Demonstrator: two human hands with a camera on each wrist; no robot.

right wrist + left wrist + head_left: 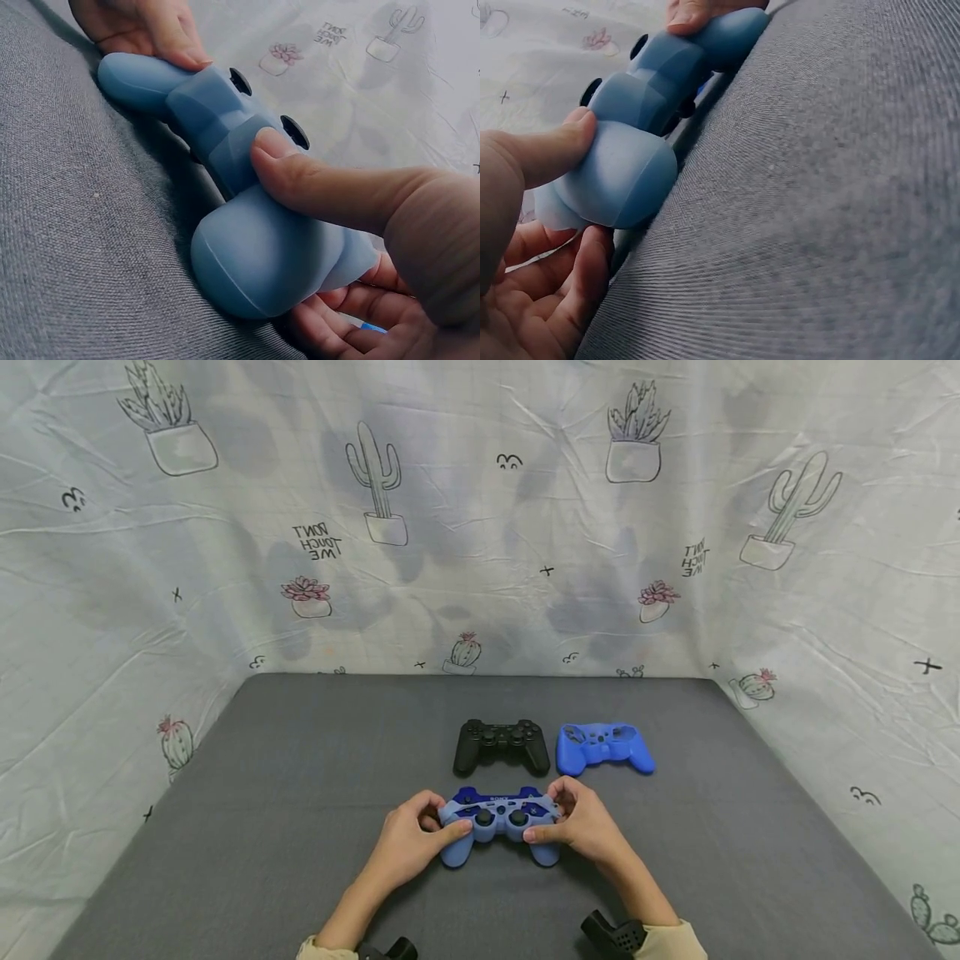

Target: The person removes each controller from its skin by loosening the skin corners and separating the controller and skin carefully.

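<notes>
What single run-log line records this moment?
left hand: grips covered controller | right hand: grips it too | pale blue silicone-covered game controller: on grey mat | black controller, blue silicone cover: behind, untouched
</notes>
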